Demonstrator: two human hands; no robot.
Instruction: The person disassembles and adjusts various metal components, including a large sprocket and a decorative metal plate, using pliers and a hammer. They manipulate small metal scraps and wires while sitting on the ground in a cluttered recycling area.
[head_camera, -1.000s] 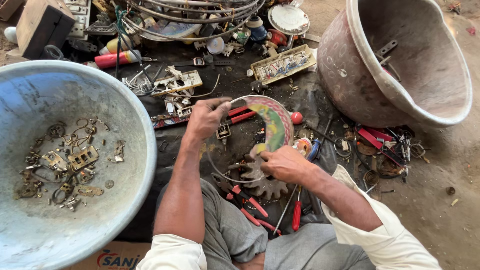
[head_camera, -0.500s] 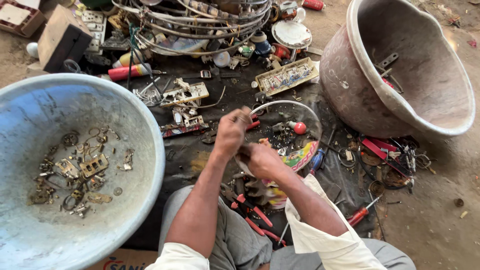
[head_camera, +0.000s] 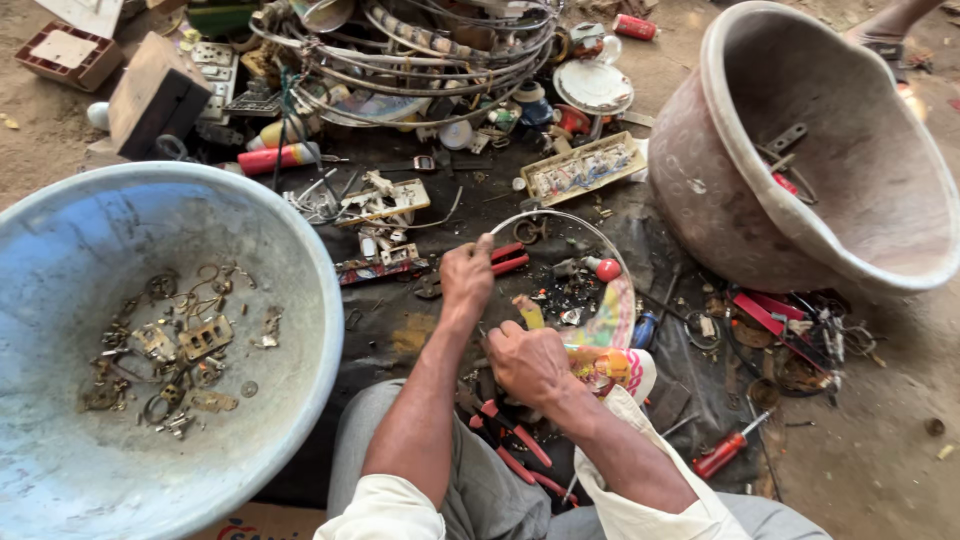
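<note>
A sorting or stripping step appears to be in hand: the left hand (head_camera: 466, 277) is closed with thumb and fingers pinched on the thin metal hoop (head_camera: 560, 217) that arcs away from it to the right, while the right hand (head_camera: 527, 360), just below and nearer the body, is clenched over a small yellow-handled tool (head_camera: 530, 313) whose working end is hidden; what exactly it bites on cannot be told. The hoop rims a shallow colourful dish (head_camera: 612, 322) lying on the dark ground cloth (head_camera: 400, 330) just right of both hands, with small dark scraps and a red knob (head_camera: 607, 269) inside it. Red-handled pliers (head_camera: 505, 260) lie touching the far side of the left hand. To the left of the hands a large pale blue basin (head_camera: 300, 250) is seen holding brass-coloured switch parts (head_camera: 190, 340); well to the right a big tilted brown tub (head_camera: 720, 190) lies on its side. A red screwdriver (head_camera: 722, 453) rests on the cloth to the right of the right forearm. As a judgement, the next move calls for the hoop to be held steady while a careful, short prying force is applied by the tool.
</note>
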